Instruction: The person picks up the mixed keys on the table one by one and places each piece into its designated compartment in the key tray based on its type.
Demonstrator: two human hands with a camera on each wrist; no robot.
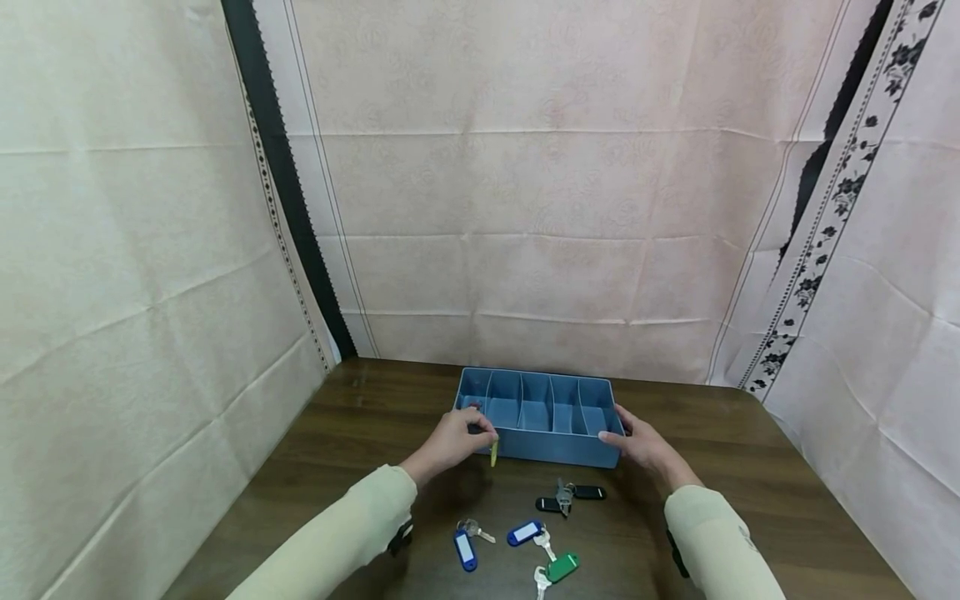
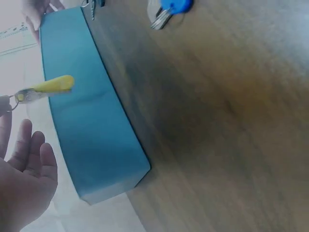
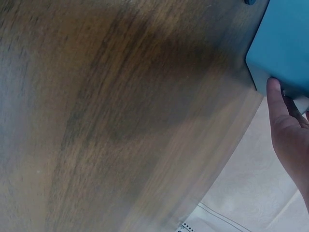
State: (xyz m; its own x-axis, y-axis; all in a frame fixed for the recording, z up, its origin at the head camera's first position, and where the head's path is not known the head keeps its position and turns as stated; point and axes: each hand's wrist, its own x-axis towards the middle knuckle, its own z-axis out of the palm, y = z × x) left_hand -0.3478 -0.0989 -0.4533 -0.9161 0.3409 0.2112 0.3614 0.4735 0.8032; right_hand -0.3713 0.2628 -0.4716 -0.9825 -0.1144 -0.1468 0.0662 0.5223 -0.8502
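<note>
At the blue tray's edge, left fingers pinching yellow-tagged key, right fingers gripping tray, free room between.

Yellow key tag dangling from left hand, blue box behind, right hand at its far end, wooden table

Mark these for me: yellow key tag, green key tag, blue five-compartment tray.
Yellow key tag [image 2: 55,84]: left wrist view, middle of its plastic body.
Green key tag [image 1: 562,567]: head view, middle of its upper face.
Blue five-compartment tray [image 1: 555,448]: head view, outside of its near long wall.
</note>
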